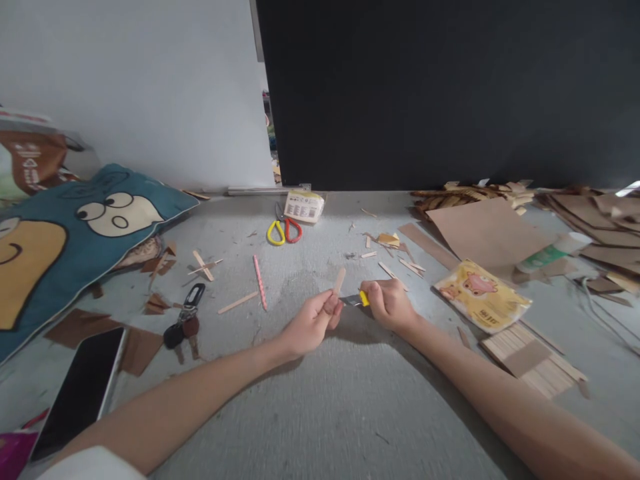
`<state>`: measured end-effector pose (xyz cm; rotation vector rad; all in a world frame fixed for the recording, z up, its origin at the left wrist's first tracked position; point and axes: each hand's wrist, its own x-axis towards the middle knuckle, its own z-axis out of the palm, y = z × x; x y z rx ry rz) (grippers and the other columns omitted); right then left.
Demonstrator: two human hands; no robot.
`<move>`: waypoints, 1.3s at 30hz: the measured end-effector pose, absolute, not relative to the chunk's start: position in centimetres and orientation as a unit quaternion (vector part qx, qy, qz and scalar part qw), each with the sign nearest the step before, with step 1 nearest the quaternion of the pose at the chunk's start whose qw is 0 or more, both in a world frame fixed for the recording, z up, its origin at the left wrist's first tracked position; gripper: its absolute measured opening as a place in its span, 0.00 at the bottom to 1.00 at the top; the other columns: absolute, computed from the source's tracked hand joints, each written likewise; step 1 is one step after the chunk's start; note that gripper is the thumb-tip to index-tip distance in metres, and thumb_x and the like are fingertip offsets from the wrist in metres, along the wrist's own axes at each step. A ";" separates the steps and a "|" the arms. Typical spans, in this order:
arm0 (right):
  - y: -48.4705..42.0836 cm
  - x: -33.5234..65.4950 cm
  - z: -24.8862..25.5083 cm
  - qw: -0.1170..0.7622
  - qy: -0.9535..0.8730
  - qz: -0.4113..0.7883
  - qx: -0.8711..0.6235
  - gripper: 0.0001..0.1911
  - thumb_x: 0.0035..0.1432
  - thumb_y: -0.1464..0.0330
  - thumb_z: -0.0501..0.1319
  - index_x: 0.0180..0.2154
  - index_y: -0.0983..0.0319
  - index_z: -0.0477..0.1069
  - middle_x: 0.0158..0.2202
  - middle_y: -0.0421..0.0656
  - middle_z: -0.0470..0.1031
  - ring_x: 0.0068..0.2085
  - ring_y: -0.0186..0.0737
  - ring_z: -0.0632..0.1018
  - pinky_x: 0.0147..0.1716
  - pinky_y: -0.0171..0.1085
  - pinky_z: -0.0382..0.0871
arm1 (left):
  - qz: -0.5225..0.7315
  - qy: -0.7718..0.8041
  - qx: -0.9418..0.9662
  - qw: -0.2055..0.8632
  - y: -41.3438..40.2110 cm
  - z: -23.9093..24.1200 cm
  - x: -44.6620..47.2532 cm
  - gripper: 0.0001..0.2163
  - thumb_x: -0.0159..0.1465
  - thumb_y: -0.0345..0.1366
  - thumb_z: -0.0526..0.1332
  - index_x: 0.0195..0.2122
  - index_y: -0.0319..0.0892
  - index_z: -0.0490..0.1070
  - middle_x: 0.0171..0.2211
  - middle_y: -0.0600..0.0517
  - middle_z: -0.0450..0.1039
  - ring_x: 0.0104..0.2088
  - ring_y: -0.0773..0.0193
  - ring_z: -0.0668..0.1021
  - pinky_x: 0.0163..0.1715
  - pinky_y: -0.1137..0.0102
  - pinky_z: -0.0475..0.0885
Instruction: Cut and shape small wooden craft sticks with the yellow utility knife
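My left hand (316,321) pinches a wooden craft stick (340,281), its rounded end pointing up and away from me. In my right hand (390,303), fingers wrapped round it, is a yellow utility knife (365,298). The knife's grey blade reaches left and meets the stick close to my left fingertips; whether it cuts into the wood I cannot tell. Left of my hands lie a pink striped pencil-like rod (259,283) and a loose craft stick (238,303). Wood slivers (411,268) are scattered beyond my right hand.
Scissors (285,232) lie beside a small packet (304,206) at the back. At right are a yellow tissue pack (481,295), a bundle of craft sticks (545,377) and cardboard (487,233). Keys (188,327), a phone (80,393) and a blue cushion (75,267) occupy the left.
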<state>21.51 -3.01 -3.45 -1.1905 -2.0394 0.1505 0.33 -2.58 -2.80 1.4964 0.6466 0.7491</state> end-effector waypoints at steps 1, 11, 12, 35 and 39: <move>-3.0 21.5 -3.4 0.377 -0.797 0.059 -0.468 0.34 0.77 0.54 0.33 0.23 0.57 0.60 0.15 0.39 0.61 0.18 0.35 0.64 0.23 0.37 0.54 | 0.329 0.295 0.656 0.612 -2.7 -2.8 0.3 0.28 0.70 0.66 0.49 0.29 0.44 0.57 0.23 0.60 0.53 0.24 0.68 0.58 0.27 0.69 0.54; -2.9 21.5 -3.6 0.376 -0.792 0.056 -0.479 0.33 0.77 0.56 0.34 0.22 0.57 0.60 0.15 0.39 0.61 0.17 0.35 0.64 0.23 0.37 0.54 | 0.322 0.295 0.654 0.617 -3.0 -3.8 0.1 0.25 0.73 0.60 0.48 0.35 0.42 0.64 0.23 0.60 0.53 0.23 0.68 0.57 0.26 0.70 0.53; -2.9 21.5 -3.6 0.375 -0.791 0.056 -0.480 0.33 0.77 0.56 0.35 0.22 0.57 0.60 0.15 0.39 0.61 0.17 0.35 0.64 0.23 0.37 0.54 | 0.320 0.292 0.652 0.623 -3.0 -3.7 0.0 0.25 0.73 0.60 0.48 0.35 0.42 0.64 0.23 0.60 0.52 0.23 0.68 0.57 0.26 0.69 0.53; -3.1 21.6 -3.4 0.375 -0.802 0.037 -0.463 0.32 0.77 0.57 0.35 0.23 0.57 0.59 0.16 0.39 0.61 0.18 0.35 0.64 0.23 0.38 0.54 | 0.315 0.269 0.638 0.649 -3.6 -3.0 0.1 0.23 0.74 0.59 0.47 0.36 0.43 0.61 0.23 0.61 0.51 0.23 0.68 0.55 0.26 0.69 0.52; -3.2 21.5 -3.3 0.377 -0.803 0.029 -0.460 0.31 0.77 0.59 0.37 0.22 0.57 0.59 0.16 0.39 0.61 0.18 0.35 0.63 0.23 0.38 0.53 | 0.343 0.278 0.636 0.634 -3.7 -3.0 0.3 0.23 0.74 0.59 0.47 0.35 0.43 0.61 0.23 0.61 0.51 0.23 0.68 0.56 0.26 0.68 0.53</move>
